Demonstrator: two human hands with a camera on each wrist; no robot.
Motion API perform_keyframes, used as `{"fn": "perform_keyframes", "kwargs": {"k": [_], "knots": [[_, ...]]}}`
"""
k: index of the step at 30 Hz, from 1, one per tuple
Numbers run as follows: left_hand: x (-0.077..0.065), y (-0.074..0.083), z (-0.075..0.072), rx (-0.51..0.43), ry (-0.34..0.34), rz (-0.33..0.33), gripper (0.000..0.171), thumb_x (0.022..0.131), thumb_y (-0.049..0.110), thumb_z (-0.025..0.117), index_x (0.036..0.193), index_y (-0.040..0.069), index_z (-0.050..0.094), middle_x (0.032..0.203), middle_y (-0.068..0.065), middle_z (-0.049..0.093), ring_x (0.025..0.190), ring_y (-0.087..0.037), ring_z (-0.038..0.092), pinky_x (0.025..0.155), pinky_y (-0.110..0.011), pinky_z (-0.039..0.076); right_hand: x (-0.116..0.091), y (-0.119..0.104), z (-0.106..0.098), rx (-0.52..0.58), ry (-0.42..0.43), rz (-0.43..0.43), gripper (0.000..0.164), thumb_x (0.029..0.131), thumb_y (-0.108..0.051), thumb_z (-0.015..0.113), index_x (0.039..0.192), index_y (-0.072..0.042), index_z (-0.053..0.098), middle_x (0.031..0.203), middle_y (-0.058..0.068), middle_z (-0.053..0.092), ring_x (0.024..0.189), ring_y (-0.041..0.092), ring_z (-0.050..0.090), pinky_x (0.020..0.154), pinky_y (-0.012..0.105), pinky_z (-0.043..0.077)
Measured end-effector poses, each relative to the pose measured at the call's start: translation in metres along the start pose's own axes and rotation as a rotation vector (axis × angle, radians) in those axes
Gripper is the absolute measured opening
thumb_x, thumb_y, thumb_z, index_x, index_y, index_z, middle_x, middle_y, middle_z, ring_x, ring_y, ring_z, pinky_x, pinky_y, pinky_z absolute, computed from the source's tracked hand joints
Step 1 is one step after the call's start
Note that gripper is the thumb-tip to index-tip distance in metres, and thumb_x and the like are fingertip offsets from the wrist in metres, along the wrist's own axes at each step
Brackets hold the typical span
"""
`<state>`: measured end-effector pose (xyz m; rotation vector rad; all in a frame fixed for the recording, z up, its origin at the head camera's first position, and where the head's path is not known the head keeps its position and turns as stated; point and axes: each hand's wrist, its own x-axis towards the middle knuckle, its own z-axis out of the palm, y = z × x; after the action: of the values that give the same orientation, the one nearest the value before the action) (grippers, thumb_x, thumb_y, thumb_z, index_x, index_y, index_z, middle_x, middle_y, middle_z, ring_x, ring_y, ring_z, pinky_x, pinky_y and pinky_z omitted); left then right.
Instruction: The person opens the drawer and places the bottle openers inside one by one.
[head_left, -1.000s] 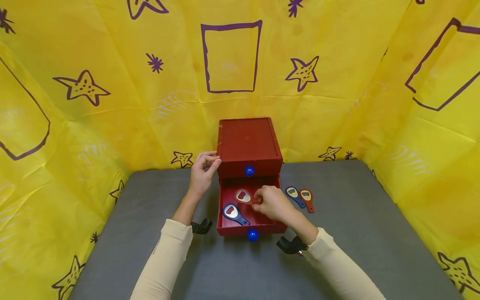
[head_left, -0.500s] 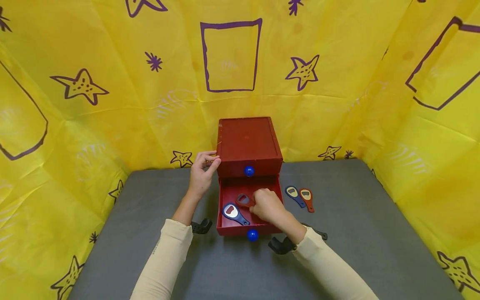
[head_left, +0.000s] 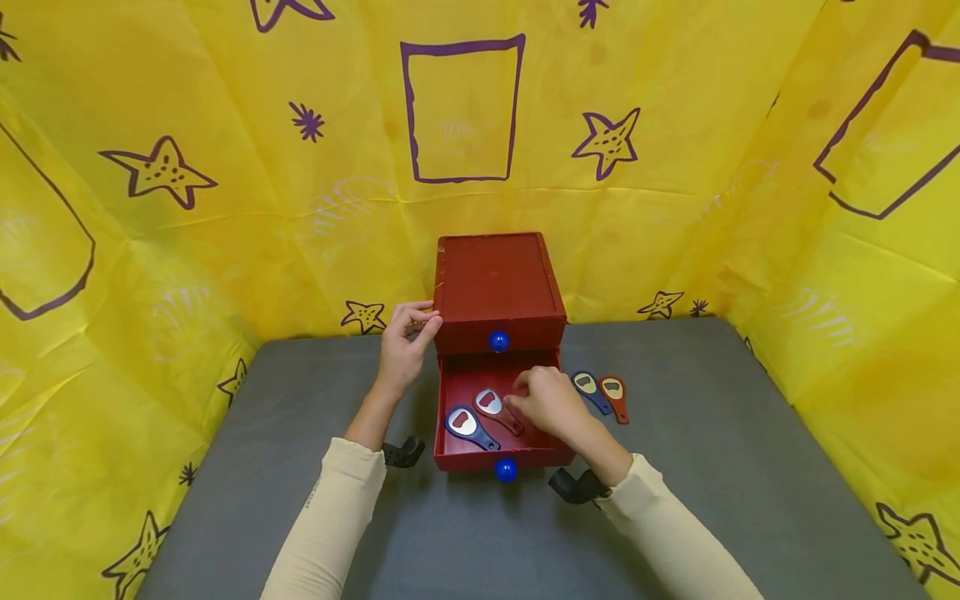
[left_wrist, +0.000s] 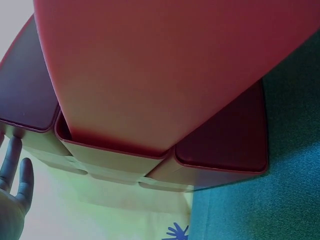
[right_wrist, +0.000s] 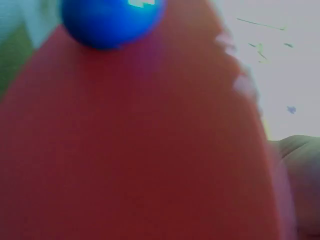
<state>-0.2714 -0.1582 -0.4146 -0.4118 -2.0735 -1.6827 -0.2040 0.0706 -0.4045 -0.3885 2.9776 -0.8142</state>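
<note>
A red drawer cabinet (head_left: 495, 279) with blue knobs stands on the table, its lower drawer (head_left: 457, 383) pulled out. Inside the drawer lie a blue bottle opener (head_left: 480, 437) and, beside it, a red bottle opener (head_left: 510, 421), both with metal heads. My right hand (head_left: 551, 402) is over the drawer's right part, loosely curled fingertips close to the red opener and holding nothing visible. With its fingers, my left hand (head_left: 405, 342) touches the cabinet's left side near the upper front corner; the left wrist view shows that hand (left_wrist: 12, 200) at the edge.
On the table right of the drawer, a second blue bottle opener (head_left: 590, 388) and a second red one (head_left: 614, 398) lie side by side. A yellow patterned cloth (head_left: 300, 208) rises behind and at both sides of the grey table (head_left: 705, 467).
My right hand turned the red bottle opener in the drawer so that its handle points toward the front right, then let go and moved slightly right. The left hand stayed put.
</note>
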Motion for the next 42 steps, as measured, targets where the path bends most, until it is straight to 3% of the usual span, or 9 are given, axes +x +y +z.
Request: {"fn": "perform_keyframes", "kwargs": {"k": [4, 10, 14, 20, 26, 35, 42], "knots": [[-0.001, 0.0, 0.0, 0.005, 0.005, 0.02, 0.016, 0.091, 0.008, 0.067, 0.098, -0.006, 0.066, 0.119, -0.02, 0.058, 0.105, -0.005, 0.053, 0.086, -0.023, 0.05, -0.002, 0.004, -0.02, 0.033, 0.018, -0.002, 0.027, 0.083, -0.028, 0.077, 0.098, -0.006, 0.075, 0.087, 0.006, 0.07, 0.077, 0.018, 0.058, 0.066, 0.029, 0.051], [0.0, -0.001, 0.0, 0.011, 0.006, 0.01, 0.015, 0.091, 0.006, 0.066, 0.099, -0.007, 0.065, 0.12, -0.021, 0.057, 0.105, -0.005, 0.052, 0.085, -0.013, 0.047, 0.0, 0.013, -0.05, 0.009, 0.098, -0.097, 0.024, 0.086, -0.028, 0.073, 0.094, -0.006, 0.074, 0.082, 0.006, 0.067, 0.074, 0.018, 0.057, 0.066, 0.031, 0.049], [0.0, 0.002, 0.001, -0.001, -0.005, -0.015, 0.016, 0.091, 0.003, 0.065, 0.1, -0.01, 0.064, 0.123, -0.025, 0.056, 0.105, -0.005, 0.051, 0.085, -0.011, 0.046, 0.0, 0.026, -0.065, 0.038, 0.153, -0.085, 0.022, 0.088, -0.026, 0.071, 0.094, -0.005, 0.074, 0.085, 0.007, 0.069, 0.076, 0.02, 0.059, 0.068, 0.034, 0.051], [-0.005, 0.032, 0.0, 0.002, -0.008, -0.007, 0.016, 0.091, -0.001, 0.063, 0.099, -0.015, 0.062, 0.12, -0.031, 0.055, 0.107, -0.018, 0.054, 0.083, -0.011, 0.046, -0.002, 0.052, -0.073, 0.072, 0.191, -0.029, 0.025, 0.091, -0.025, 0.068, 0.098, -0.003, 0.074, 0.092, 0.013, 0.071, 0.082, 0.024, 0.063, 0.071, 0.039, 0.052], [-0.005, 0.038, 0.0, -0.001, -0.017, -0.009, 0.016, 0.091, -0.001, 0.063, 0.099, -0.015, 0.062, 0.12, -0.031, 0.055, 0.107, -0.019, 0.054, 0.085, -0.013, 0.046, 0.002, 0.079, -0.072, 0.058, 0.203, 0.022, 0.025, 0.092, -0.024, 0.066, 0.096, -0.001, 0.074, 0.093, 0.016, 0.071, 0.081, 0.027, 0.063, 0.071, 0.04, 0.052], [-0.005, 0.038, 0.0, -0.013, -0.018, -0.002, 0.017, 0.091, 0.001, 0.064, 0.098, -0.015, 0.062, 0.119, -0.031, 0.055, 0.106, -0.012, 0.052, 0.084, -0.012, 0.046, 0.007, 0.12, -0.048, 0.016, 0.084, 0.145, 0.028, 0.092, -0.024, 0.064, 0.096, 0.002, 0.073, 0.083, 0.014, 0.072, 0.071, 0.024, 0.063, 0.064, 0.037, 0.05], [-0.005, 0.039, -0.001, -0.018, -0.024, -0.006, 0.017, 0.091, 0.0, 0.063, 0.099, -0.015, 0.061, 0.12, -0.032, 0.054, 0.109, -0.027, 0.054, 0.084, -0.01, 0.046, 0.015, 0.148, -0.023, 0.004, 0.057, 0.199, 0.024, 0.089, -0.024, 0.066, 0.087, -0.001, 0.073, 0.077, 0.011, 0.07, 0.068, 0.024, 0.059, 0.06, 0.035, 0.046]]}}
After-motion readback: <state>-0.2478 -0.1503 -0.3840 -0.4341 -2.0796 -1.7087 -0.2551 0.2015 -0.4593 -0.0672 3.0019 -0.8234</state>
